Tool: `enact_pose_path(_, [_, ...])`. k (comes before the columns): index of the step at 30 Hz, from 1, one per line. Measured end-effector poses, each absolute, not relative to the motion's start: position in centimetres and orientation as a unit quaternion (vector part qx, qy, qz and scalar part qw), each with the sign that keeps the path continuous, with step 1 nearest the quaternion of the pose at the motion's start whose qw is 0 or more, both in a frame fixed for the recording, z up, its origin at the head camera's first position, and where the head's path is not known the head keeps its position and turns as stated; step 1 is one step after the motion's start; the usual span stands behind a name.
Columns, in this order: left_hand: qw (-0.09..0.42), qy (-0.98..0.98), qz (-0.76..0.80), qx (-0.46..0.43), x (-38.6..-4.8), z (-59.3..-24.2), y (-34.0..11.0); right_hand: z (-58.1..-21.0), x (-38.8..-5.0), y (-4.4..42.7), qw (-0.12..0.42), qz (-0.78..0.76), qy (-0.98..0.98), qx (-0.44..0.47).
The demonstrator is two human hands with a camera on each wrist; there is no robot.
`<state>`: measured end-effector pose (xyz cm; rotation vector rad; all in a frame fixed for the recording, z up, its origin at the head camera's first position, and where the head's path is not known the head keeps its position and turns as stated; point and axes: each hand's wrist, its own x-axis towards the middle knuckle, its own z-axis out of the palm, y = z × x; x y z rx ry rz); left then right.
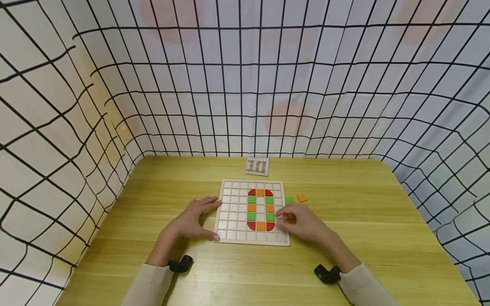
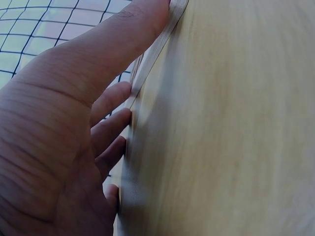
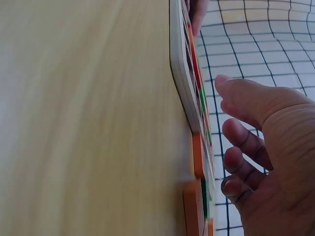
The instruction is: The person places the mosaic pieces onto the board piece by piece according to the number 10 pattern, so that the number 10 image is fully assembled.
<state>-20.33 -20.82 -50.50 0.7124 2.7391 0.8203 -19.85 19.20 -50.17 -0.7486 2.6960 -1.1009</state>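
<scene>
A square gridded board (image 1: 233, 212) carries a closed ring of red, orange and green pieces right of its middle. My left hand (image 1: 187, 221) touches the board's left side, thumb at the near left corner and fingers spread; in the left wrist view this hand (image 2: 54, 132) lies along the board's edge (image 2: 152, 64). Over the right side of the board hovers my right hand (image 1: 306, 225), fingers loosely bent. The right wrist view shows that hand (image 3: 275, 147) apart from the board (image 3: 179, 69), with no piece visible between thumb and fingers.
Right of the board lie a loose green tile (image 1: 289, 199) and an orange tile (image 1: 302, 197); another orange tile (image 1: 292, 221) is partly hidden by my right hand. Behind the board is a small pattern card (image 1: 257, 166). A black-gridded white curtain (image 1: 229, 76) surrounds the wooden table (image 1: 237, 272).
</scene>
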Motion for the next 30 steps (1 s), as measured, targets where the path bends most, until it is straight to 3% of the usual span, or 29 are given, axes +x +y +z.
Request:
enact_pose_path(16, [0.094,0.926,0.268,0.247,-20.6,-50.7,-20.9,-50.5,-21.6,24.3,0.007,-0.37,0.906,-0.205])
enact_pose_path(30, [0.096,0.925,0.271,0.249,-20.6,-50.8,-20.9,-51.0,-25.6,27.5,0.003,-0.331,0.92,-0.21])
